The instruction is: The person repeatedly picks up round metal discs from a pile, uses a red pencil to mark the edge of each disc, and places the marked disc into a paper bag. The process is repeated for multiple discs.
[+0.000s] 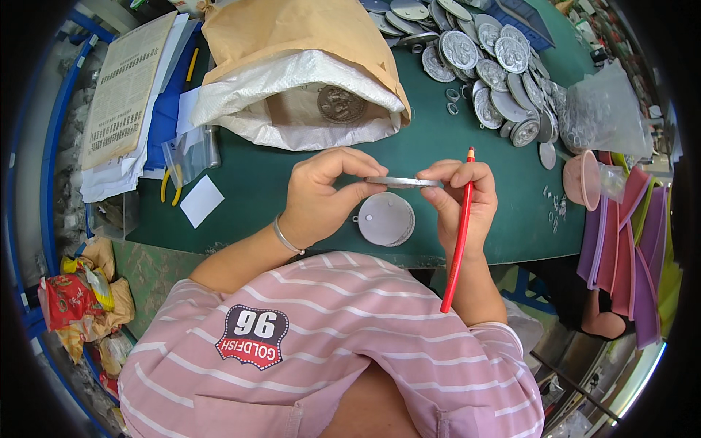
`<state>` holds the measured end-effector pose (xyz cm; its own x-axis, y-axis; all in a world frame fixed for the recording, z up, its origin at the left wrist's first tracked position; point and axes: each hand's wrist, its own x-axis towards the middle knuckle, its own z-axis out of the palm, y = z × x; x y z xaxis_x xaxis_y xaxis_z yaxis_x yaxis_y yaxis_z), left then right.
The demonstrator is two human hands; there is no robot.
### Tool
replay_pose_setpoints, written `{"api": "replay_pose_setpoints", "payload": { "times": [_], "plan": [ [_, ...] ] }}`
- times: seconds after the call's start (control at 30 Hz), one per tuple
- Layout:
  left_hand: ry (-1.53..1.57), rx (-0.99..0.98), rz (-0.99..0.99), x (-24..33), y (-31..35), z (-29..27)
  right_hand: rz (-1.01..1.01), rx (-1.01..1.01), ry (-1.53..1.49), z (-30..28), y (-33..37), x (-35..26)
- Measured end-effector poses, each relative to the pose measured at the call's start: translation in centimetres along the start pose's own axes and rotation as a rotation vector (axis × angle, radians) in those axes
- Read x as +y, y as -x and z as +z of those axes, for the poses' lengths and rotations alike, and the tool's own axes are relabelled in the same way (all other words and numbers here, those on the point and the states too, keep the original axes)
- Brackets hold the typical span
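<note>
Between my two hands a round silver medal (403, 182) is held edge-on, so its faces hardly show. My left hand (319, 191) pinches its left edge between thumb and fingers. On the opposite edge, my right hand (467, 201) grips it with thumb and fingertips. A red pencil (458, 252) is also tucked among the right hand's fingers, slanting down past the palm. Just below the held medal, another round silver medal (385, 220) with a small loop lies flat on the green table (292, 228), plain side up.
A heap of silver medals (504, 80) covers the back right. An open paper sack (307, 44) with a white lining holds a darker medal (341, 106). Small rings (453, 102) lie near the heap, a pink cup (582, 180) at right, papers (128, 95) at left.
</note>
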<state>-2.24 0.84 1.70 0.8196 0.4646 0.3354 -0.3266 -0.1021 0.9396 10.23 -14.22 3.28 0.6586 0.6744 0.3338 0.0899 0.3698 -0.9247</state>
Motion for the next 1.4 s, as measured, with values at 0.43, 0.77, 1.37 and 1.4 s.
{"api": "replay_pose_setpoints", "payload": {
  "times": [0.43, 0.77, 1.37, 1.4],
  "plan": [
    [0.025, -0.022, 0.055, -0.6, 0.5, 0.0, -0.251, 0.037, 0.213, 1.9, 0.5, -3.2],
    [-0.017, -0.038, 0.096, -0.4, 0.8, 0.0, -0.144, 0.007, 0.169, 2.1, 0.2, -3.0],
    [-0.226, 0.009, 0.053, 2.3, -0.8, 0.3, -0.178, -0.030, 0.167, 1.2, 0.1, -0.4],
    [-0.160, 0.042, -0.072, 2.5, -0.9, 0.6, -0.131, 0.028, 0.085, 1.3, 0.2, -0.3]
  ]
}}
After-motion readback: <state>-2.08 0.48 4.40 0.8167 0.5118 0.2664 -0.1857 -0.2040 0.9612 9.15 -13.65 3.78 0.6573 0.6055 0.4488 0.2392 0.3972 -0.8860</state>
